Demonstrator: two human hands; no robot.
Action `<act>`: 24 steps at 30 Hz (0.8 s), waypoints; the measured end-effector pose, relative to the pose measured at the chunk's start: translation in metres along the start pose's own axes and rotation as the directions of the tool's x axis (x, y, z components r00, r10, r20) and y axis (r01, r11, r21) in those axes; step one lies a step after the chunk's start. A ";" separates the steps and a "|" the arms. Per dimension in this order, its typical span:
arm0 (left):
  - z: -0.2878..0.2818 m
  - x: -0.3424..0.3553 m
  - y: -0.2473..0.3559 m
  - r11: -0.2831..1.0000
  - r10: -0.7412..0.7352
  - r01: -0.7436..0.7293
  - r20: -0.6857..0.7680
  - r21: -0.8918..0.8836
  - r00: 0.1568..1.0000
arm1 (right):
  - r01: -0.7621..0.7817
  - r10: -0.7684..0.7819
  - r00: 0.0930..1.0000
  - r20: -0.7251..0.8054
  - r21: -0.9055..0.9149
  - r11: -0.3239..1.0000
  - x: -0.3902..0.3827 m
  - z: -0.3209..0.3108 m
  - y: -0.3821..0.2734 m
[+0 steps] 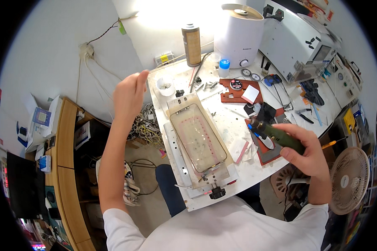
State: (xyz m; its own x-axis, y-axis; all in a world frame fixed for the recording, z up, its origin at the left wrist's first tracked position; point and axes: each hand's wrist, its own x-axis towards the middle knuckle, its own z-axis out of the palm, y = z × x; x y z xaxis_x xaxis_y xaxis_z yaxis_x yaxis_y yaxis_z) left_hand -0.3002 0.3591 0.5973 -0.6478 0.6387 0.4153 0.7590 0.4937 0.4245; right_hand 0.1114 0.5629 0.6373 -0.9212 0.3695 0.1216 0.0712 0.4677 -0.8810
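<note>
- Head view, held tool: your dark green cylindrical tool is over the right part of the white worktable; its long axis runs obliquely, with the narrower dark end toward the upper left and the rear end toward your palm.
- Framed panel: the rounded, rectangular translucent panel lies on the metal fixture, left of the tool and well apart from it. Its long axis slopes from upper left down to lower right, the lower short end facing your body, near the black knob.
- Left arm: your left forearm rises almost upright along the table's left side, bare below the white sleeve.
- Right arm: your right forearm comes up from the lower right, the wrist bent inward over the table's edge.
- Left hand: your left hand is raised near the table's far left corner, fingers folded and pressed together, tips toward the upper right; you cannot tell whether something thin is pinched there.
- Right hand: your right hand is curled around the tool's rear part, thumb on the near side and fingers on the far side, the front part projecting beyond the grip.
</note>
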 end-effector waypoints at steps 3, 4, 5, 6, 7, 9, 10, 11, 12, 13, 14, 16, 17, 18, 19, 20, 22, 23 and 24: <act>0.046 0.026 -0.015 0.864 0.090 0.002 0.159 -0.504 0.983 | -0.065 0.065 0.998 -0.008 -0.025 0.998 -0.014 0.004 0.006; 0.056 0.028 -0.008 0.667 0.177 -0.019 0.134 -0.745 0.975 | -0.080 0.078 0.997 -0.027 -0.057 0.995 -0.022 0.003 0.011; 0.056 0.027 -0.008 0.658 0.215 0.038 0.235 -0.752 0.948 | -0.067 0.065 0.994 -0.084 -0.032 0.997 -0.029 0.002 0.019; 0.051 0.022 -0.009 0.654 0.249 0.096 0.333 -0.751 0.909 | -0.110 0.108 0.987 -0.121 -0.012 0.994 -0.034 -0.001 0.021; 0.049 0.016 -0.009 0.647 0.280 0.158 0.425 -0.746 0.861 | -0.156 0.155 0.976 -0.152 0.005 0.988 -0.040 -0.005 0.020; 0.046 0.010 -0.024 0.720 0.281 0.136 0.465 -0.681 0.839 | -0.188 0.194 0.957 -0.214 0.049 0.981 -0.050 -0.008 0.026; 0.045 0.008 -0.029 0.754 0.281 0.119 0.482 -0.645 0.830 | -0.176 0.180 0.959 -0.217 0.041 0.984 -0.052 -0.009 0.029; 0.046 0.004 -0.031 0.703 0.295 0.130 0.452 -0.700 0.842 | -0.163 0.167 0.961 -0.221 0.033 0.986 -0.053 -0.011 0.031; 0.046 0.000 -0.033 0.646 0.306 0.139 0.421 -0.750 0.854 | -0.151 0.153 0.963 -0.224 0.024 0.988 -0.053 -0.013 0.032; 0.047 -0.004 -0.033 0.588 0.313 0.148 0.392 -0.795 0.865 | -0.172 0.174 0.959 -0.223 0.026 0.985 -0.051 -0.012 0.031; 0.047 -0.007 -0.022 0.597 0.291 0.151 0.387 -0.788 0.875 | -0.169 0.172 0.959 -0.224 0.032 0.985 -0.049 -0.010 0.030; 0.049 -0.012 0.004 0.615 0.245 0.153 0.372 -0.773 0.895 | -0.157 0.163 0.960 -0.226 0.044 0.987 -0.043 -0.006 0.028; 0.055 -0.008 -0.003 0.598 0.266 0.224 0.455 -0.769 0.850 | -0.138 0.147 0.962 -0.229 0.054 0.989 -0.042 -0.003 0.026; 0.058 -0.006 -0.007 0.594 0.266 0.231 0.459 -0.770 0.848 | -0.128 0.134 0.963 -0.232 0.044 0.991 -0.043 -0.001 0.024; 0.060 -0.004 -0.009 0.592 0.268 0.237 0.465 -0.771 0.844 | -0.118 0.123 0.964 -0.237 0.035 0.992 -0.045 0.001 0.023; 0.060 -0.002 -0.010 0.589 0.271 0.242 0.471 -0.771 0.840 | -0.108 0.111 0.964 -0.243 0.027 0.994 -0.048 0.002 0.023; 0.060 -0.002 -0.010 0.599 0.263 0.248 0.479 -0.761 0.837 | -0.113 0.120 0.961 -0.250 0.043 0.993 -0.055 -0.002 0.023; 0.061 -0.001 -0.010 0.602 0.260 0.252 0.484 -0.757 0.835 | -0.118 0.127 0.959 -0.253 0.050 0.992 -0.059 -0.004 0.024; 0.063 0.000 -0.012 0.597 0.279 0.240 0.479 -0.765 0.833 | -0.134 0.144 0.955 -0.259 0.057 0.989 -0.064 -0.006 0.025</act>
State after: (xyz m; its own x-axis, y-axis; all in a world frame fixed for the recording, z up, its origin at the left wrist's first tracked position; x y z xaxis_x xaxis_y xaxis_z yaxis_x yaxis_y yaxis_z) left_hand -0.3050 0.3905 0.5414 -0.2961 0.9519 0.0788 0.2472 -0.0033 0.9690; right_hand 0.1743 0.5562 0.6106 -0.7703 0.6285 0.1079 0.1720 0.3677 -0.9139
